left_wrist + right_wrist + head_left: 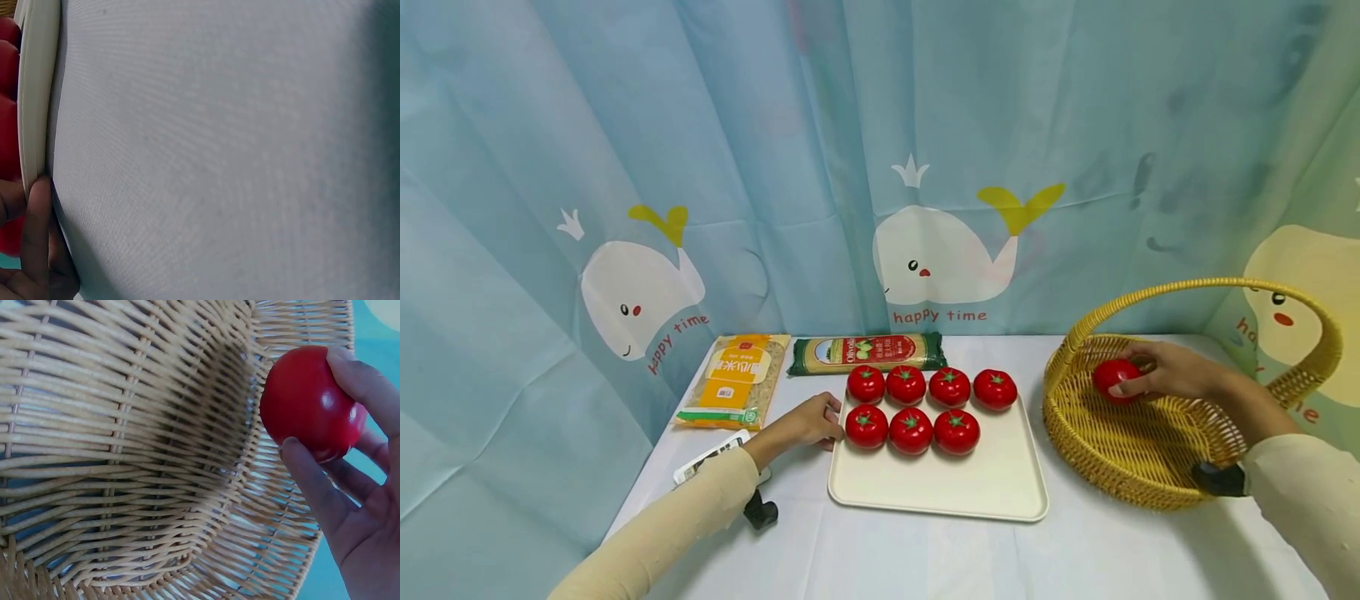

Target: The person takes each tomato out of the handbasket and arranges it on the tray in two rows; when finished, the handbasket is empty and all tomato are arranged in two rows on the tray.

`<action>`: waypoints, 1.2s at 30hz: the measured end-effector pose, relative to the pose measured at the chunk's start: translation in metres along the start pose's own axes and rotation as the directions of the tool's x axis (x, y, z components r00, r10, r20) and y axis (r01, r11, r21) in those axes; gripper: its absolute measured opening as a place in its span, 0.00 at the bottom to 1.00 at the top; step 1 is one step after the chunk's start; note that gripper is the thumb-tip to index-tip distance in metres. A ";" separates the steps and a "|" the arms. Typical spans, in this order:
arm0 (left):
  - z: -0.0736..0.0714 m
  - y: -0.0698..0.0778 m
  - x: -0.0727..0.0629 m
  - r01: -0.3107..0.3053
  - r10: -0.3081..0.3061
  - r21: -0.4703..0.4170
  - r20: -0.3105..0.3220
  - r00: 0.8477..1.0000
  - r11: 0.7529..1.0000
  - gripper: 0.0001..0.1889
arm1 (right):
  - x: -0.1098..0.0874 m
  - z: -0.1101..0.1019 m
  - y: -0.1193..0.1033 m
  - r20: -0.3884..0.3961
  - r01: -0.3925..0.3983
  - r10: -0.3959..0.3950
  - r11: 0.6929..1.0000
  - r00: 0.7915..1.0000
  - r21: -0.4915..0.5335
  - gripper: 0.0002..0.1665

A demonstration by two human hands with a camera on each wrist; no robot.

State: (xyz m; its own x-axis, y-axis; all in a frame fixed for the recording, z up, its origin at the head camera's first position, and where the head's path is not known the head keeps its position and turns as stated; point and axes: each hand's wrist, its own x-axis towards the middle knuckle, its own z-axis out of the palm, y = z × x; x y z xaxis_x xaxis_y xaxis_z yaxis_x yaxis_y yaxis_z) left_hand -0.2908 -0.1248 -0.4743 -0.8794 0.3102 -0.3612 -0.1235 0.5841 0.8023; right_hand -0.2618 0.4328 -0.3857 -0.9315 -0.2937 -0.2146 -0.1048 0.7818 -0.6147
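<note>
My right hand (1165, 371) grips a red tomato (1115, 381) inside the wicker basket (1075, 442) at the right. In the right wrist view the tomato (306, 403) is held between thumb and fingers, above the woven bottom. My left hand (812, 421) holds the left edge of the cream tray (940, 492); in the left wrist view its fingers (37, 219) pinch the rim. Several tomatoes stand in two rows on the tray, such as a front one (957, 432) and a back one (995, 389). The tray's front strip and right front corner are bare.
A green pack of pasta (868, 353) lies behind the tray. An orange bag of grain (733, 379) lies at the back left, with a white phone-like object (711, 457) partly under the left arm. The basket's tall handle (1195, 285) arches over it. Curtains hang behind.
</note>
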 end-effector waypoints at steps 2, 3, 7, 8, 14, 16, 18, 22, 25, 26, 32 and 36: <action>0.000 0.000 0.000 0.000 0.000 0.003 0.000 1.000 1.000 0.22 | -0.002 0.001 -0.003 -0.013 0.020 -0.020 1.000 1.000 -0.006 0.35; 0.000 0.000 0.000 0.001 -0.001 0.005 -0.001 1.000 1.000 0.22 | -0.003 0.002 -0.005 -0.020 0.027 -0.027 1.000 0.999 -0.004 0.35; 0.000 0.000 -0.001 -0.003 0.003 0.010 -0.003 1.000 1.000 0.23 | -0.009 0.003 -0.009 -0.050 0.064 -0.063 0.998 0.997 0.011 0.32; -0.001 0.000 -0.001 -0.002 0.002 0.011 -0.006 1.000 1.000 0.23 | -0.010 0.003 -0.010 -0.061 0.075 -0.074 0.997 0.995 0.013 0.31; -0.001 0.000 -0.001 -0.005 0.005 0.009 -0.008 1.000 1.000 0.23 | -0.021 0.007 -0.015 -0.180 0.144 -0.154 0.987 0.972 -0.067 0.23; -0.001 0.000 -0.001 -0.010 0.010 0.011 -0.010 1.000 1.000 0.22 | -0.026 0.010 -0.020 -0.206 0.164 -0.177 0.983 0.962 -0.079 0.22; -0.001 0.000 -0.002 -0.009 0.009 0.010 -0.009 1.000 1.000 0.22 | -0.030 0.013 -0.025 -0.227 0.178 -0.190 0.981 0.955 -0.071 0.23; -0.001 0.001 -0.002 -0.007 0.007 0.018 -0.010 1.000 1.000 0.22 | -0.039 0.019 -0.035 -0.253 0.214 -0.220 0.975 0.942 -0.050 0.26; 0.000 0.000 -0.002 -0.006 0.006 0.020 -0.012 1.000 1.000 0.22 | -0.047 0.025 -0.042 -0.280 0.247 -0.249 0.968 0.927 -0.045 0.28; 0.000 0.000 -0.002 -0.007 0.007 0.021 -0.012 1.000 1.000 0.22 | -0.049 0.027 -0.044 -0.290 0.257 -0.257 0.966 0.922 -0.040 0.29; 0.000 0.000 -0.004 -0.014 0.014 0.020 -0.010 1.000 1.000 0.22 | -0.068 0.040 -0.058 -0.369 0.301 -0.276 0.954 0.888 0.010 0.29; 0.000 0.000 -0.002 -0.018 0.018 0.018 -0.011 1.000 1.000 0.22 | -0.078 0.050 -0.067 -0.411 0.340 -0.283 0.938 0.867 0.069 0.32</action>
State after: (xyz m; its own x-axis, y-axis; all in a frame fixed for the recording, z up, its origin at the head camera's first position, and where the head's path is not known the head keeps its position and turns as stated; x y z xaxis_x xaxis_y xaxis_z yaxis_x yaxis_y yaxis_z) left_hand -0.2891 -0.1256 -0.4739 -0.8863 0.3128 -0.3415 -0.0994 0.5916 0.8000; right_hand -0.1651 0.3757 -0.3653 -0.9205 -0.2500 0.3002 -0.3906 0.5954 -0.7021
